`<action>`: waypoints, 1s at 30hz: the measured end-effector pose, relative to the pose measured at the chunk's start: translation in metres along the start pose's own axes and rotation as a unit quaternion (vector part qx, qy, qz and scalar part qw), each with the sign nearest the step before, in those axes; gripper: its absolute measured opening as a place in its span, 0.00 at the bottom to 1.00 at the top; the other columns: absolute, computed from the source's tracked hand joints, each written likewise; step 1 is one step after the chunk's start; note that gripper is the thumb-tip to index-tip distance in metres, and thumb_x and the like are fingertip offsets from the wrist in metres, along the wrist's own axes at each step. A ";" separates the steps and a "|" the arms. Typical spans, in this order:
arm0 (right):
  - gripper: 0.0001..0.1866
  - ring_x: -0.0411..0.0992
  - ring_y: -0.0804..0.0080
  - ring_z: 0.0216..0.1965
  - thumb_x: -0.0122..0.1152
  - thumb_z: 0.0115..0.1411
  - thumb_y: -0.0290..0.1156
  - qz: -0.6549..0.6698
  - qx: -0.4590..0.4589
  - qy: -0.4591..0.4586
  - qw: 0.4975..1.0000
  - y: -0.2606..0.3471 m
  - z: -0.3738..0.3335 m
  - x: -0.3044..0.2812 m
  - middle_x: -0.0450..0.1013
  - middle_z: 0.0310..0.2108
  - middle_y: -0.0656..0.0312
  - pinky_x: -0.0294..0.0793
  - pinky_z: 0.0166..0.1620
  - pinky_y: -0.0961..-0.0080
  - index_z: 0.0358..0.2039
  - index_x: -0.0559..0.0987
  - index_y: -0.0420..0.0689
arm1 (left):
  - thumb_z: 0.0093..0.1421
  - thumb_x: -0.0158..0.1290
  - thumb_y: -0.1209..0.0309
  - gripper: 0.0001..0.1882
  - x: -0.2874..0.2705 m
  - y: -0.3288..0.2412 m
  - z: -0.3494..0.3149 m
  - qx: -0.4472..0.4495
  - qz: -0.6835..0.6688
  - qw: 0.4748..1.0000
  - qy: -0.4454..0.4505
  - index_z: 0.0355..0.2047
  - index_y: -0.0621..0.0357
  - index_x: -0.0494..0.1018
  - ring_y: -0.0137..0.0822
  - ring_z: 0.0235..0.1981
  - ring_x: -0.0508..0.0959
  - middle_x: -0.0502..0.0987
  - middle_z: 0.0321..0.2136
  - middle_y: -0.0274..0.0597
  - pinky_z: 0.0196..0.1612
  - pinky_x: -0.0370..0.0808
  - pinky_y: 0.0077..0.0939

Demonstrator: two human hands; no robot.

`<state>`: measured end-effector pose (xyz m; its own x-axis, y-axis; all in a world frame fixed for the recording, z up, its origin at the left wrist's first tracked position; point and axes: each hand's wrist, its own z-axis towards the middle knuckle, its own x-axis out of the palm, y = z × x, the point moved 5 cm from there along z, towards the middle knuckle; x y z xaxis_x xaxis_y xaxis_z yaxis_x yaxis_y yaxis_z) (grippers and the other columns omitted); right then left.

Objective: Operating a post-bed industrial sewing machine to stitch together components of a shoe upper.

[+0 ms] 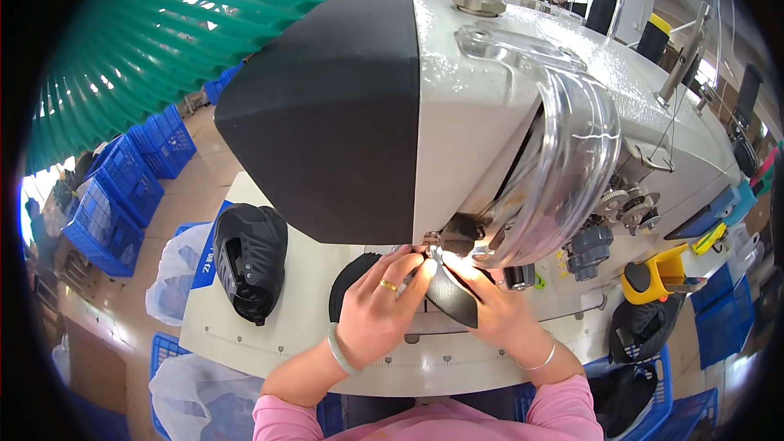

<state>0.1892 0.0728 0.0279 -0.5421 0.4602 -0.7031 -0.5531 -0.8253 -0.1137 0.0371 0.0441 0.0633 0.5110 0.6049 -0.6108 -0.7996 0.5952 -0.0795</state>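
Under the needle area of a white and black sewing machine [469,229], both my hands work close together on a black shoe upper [452,297]. My left hand [377,298] has its fingers bent and its fingertips pressed on the material beside the presser foot. A dark fabric part [349,282] shows under and to the left of that hand. My right hand [496,310] grips the upper's smooth, greyish edge between thumb and fingers. Bright light washes out the spot at the needle, and the fingertips partly hide the material there.
A finished-looking black shoe upper [249,261] lies on the table's left, another [641,328] at the right. A yellow holder [657,276] stands right of the machine. A green ribbed hose [180,33] hangs upper left. Blue crates [104,229] line the floor at left.
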 end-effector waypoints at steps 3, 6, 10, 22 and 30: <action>0.24 0.73 0.57 0.46 0.63 0.42 0.21 0.011 0.032 -0.001 0.999 0.002 0.003 -0.002 0.72 0.50 0.58 0.74 0.49 0.66 0.44 0.80 0.45 | 0.44 0.56 0.80 0.16 -0.005 0.001 0.001 0.029 0.005 1.000 -0.009 0.37 0.64 0.78 0.41 0.35 0.80 0.76 0.38 0.43 0.36 0.80 0.29; 0.22 0.72 0.58 0.43 0.66 0.45 0.24 0.024 0.047 0.029 0.998 0.007 0.012 -0.013 0.73 0.46 0.57 0.74 0.44 0.68 0.44 0.80 0.46 | 0.43 0.59 0.79 0.14 -0.002 0.014 0.001 -0.013 -0.042 0.999 -0.031 0.34 0.63 0.79 0.38 0.27 0.80 0.79 0.32 0.41 0.29 0.78 0.27; 0.20 0.68 0.61 0.44 0.68 0.49 0.33 0.087 0.075 0.003 0.993 0.005 0.010 -0.003 0.73 0.45 0.61 0.59 0.46 0.57 0.45 0.78 0.45 | 0.41 0.60 0.81 0.13 0.007 0.018 0.001 -0.102 -0.111 0.985 -0.089 0.31 0.60 0.79 0.36 0.22 0.76 0.79 0.30 0.39 0.24 0.72 0.26; 0.23 0.71 0.61 0.40 0.63 0.42 0.27 0.111 0.069 0.008 0.991 -0.002 0.008 -0.009 0.75 0.43 0.61 0.62 0.47 0.57 0.43 0.79 0.47 | 0.40 0.57 0.78 0.17 -0.001 -0.001 -0.002 -0.009 0.018 0.999 -0.026 0.35 0.58 0.79 0.37 0.38 0.78 0.76 0.38 0.37 0.36 0.78 0.28; 0.23 0.71 0.63 0.41 0.65 0.42 0.28 0.103 0.089 -0.009 0.991 -0.003 0.001 -0.001 0.74 0.42 0.63 0.63 0.48 0.58 0.44 0.80 0.49 | 0.42 0.57 0.79 0.18 0.000 0.000 0.001 0.005 0.012 1.000 -0.010 0.38 0.61 0.78 0.39 0.38 0.77 0.75 0.40 0.40 0.33 0.78 0.26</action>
<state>0.1908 0.0746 0.0293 -0.6656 0.2958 -0.6852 -0.5322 -0.8317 0.1580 0.0371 0.0443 0.0642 0.4984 0.6296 -0.5960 -0.8085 0.5856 -0.0575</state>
